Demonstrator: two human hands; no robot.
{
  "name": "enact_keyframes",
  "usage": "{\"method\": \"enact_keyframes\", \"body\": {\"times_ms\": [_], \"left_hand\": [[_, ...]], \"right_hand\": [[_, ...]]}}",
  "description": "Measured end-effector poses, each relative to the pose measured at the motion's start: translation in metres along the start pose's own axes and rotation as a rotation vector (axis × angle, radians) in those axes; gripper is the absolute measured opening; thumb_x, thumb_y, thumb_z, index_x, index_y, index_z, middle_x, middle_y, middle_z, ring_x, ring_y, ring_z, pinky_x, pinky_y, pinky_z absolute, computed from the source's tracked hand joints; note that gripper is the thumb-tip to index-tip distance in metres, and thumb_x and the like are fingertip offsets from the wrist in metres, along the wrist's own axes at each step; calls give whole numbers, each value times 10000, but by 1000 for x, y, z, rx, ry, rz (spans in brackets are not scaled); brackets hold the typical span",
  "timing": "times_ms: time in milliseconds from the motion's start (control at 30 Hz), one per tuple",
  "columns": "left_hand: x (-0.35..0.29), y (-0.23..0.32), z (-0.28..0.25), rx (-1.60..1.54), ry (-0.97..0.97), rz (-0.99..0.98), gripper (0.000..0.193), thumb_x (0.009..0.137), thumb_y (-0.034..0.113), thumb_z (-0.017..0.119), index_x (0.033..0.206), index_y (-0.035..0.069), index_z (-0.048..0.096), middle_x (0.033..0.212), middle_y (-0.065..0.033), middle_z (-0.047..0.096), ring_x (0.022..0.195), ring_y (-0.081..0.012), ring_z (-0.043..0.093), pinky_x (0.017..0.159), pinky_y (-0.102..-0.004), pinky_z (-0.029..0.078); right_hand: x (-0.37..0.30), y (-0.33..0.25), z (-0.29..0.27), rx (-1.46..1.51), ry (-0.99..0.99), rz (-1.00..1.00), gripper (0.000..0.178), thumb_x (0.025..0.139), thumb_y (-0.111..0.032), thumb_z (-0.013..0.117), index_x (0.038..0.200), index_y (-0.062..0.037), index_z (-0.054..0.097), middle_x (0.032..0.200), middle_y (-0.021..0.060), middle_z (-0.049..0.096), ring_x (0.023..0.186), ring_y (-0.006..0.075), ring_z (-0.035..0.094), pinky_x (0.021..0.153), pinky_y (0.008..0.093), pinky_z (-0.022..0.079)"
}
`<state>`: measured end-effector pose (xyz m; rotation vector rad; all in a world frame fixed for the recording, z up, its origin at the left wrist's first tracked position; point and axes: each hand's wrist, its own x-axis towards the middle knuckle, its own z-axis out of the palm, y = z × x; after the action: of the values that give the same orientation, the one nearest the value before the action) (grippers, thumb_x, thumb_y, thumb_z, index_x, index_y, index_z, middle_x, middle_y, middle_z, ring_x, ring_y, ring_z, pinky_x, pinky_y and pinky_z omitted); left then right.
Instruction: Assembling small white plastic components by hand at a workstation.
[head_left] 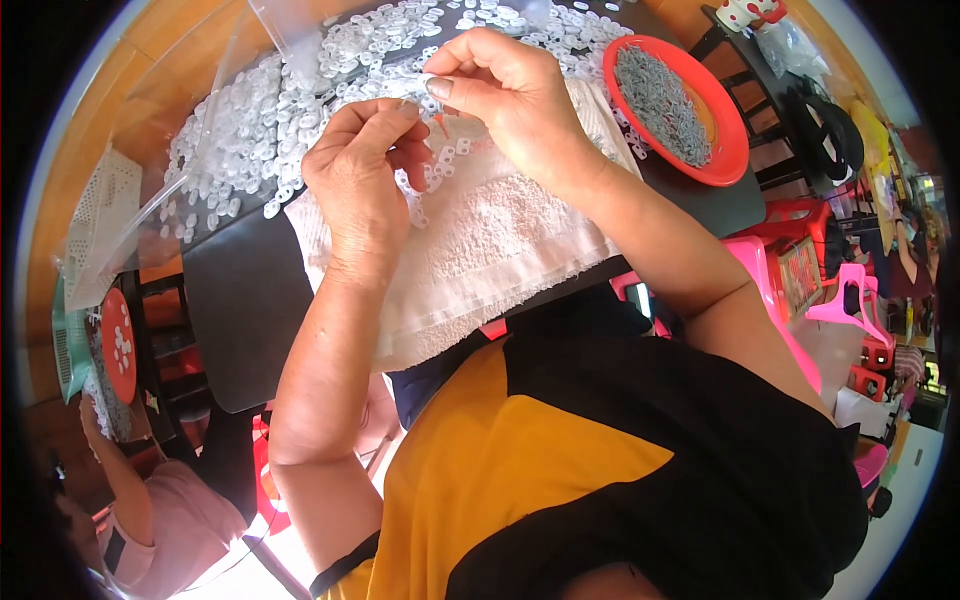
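Above a cream terry towel (490, 215), a small white plastic piece (425, 81) is pinched between thumb and forefinger of the right hand (510, 85); a tiny item (405, 102), too small to identify, seems pinched by the left hand (360, 150), its fingers partly hidden. The far side of the black table (230, 300) is crowded with loose white oval plastic rings (250, 130); its near-left corner is bare. Its near edge is overhung by the towel. Grey parts (655, 95) are heaped in a round red plastic tray (735, 150). Pinkish marks (478, 146) cannot be read.
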<state>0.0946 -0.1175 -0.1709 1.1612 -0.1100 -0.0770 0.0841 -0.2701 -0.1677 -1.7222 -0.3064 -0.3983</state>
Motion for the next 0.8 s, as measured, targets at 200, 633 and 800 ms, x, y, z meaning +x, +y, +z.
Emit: {"method": "enact_keyframes", "body": {"times_ms": [200, 633, 800], "left_hand": [[-1, 0, 1, 17, 3, -15, 111, 829, 52, 655, 832, -55, 626, 695, -115, 631, 516, -149, 558, 427, -264, 414], [-5, 2, 4, 13, 7, -16, 109, 838, 58, 656, 843, -45, 622, 696, -110, 632, 519, -148, 558, 430, -261, 415], [-5, 0, 4, 19, 1, 10, 107, 843, 54, 648, 845, -50, 623, 692, -112, 633, 519, -148, 560, 427, -262, 415]], "right_hand": [[-1, 2, 0, 18, -8, 17, 104, 898, 9, 626, 1002, 5, 634, 923, 21, 642, 871, 74, 609, 779, 251, 539], [-2, -3, -2, 156, -10, 139, 109, 900, -49, 630, 988, 4, 664, 879, 43, 670, 769, 107, 634, 699, 234, 516], [-2, -1, -2, 110, -34, 50, 119, 897, -69, 636, 981, 9, 671, 850, 40, 671, 746, 106, 633, 691, 233, 508]]}}
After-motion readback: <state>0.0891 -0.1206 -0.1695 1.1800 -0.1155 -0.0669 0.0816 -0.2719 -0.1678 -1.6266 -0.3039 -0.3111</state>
